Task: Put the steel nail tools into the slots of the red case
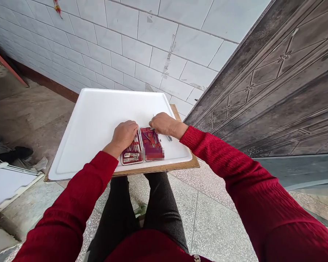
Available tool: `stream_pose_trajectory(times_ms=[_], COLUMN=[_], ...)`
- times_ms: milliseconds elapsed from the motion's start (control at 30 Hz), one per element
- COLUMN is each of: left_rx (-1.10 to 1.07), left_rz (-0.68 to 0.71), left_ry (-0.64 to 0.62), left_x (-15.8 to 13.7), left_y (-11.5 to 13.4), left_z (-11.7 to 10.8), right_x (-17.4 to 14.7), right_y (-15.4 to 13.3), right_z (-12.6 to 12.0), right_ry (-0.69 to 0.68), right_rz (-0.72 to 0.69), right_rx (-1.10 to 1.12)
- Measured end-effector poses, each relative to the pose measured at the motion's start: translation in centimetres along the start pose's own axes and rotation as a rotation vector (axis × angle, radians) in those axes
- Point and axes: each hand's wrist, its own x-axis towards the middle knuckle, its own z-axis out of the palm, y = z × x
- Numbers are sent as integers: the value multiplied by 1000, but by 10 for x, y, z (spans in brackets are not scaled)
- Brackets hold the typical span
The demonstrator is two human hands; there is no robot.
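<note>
An open manicure case [143,153] with a dark red lining lies on a white tray [98,116]. Slim metal tools and nail clippers [131,159] fill its left half. A small pair of nippers [147,137] shows in the right half. My left hand [125,135] is closed over the far edge of the left half, its fingertips partly hidden. Above the right half, my right hand [164,124] is pinched closed; a thin metal tip sticks out by the fingers, too small to name. Just right of the case a small metal tool [169,138] rests on the tray.
Beneath the tray is a wooden board [180,165], its edge in front of my legs. A tiled wall [158,47] rises behind. Close on the right stands a dark patterned metal door [276,94]. A white-topped item [11,185] stands low on the left.
</note>
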Motion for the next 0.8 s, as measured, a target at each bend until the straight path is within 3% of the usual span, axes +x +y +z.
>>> stream_pose_trajectory(times_ms=[233, 800], left_rx=[-24, -32], left_rz=[-20, -60], left_ry=[-20, -2], left_x=[-1, 1], left_y=[3, 4], left_z=[-3, -2], right_x=[-3, -8], right_y=[-9, -6], right_z=[-8, 2], right_ry=[-39, 68], right_rz=[-14, 2], right_rx=[-31, 92])
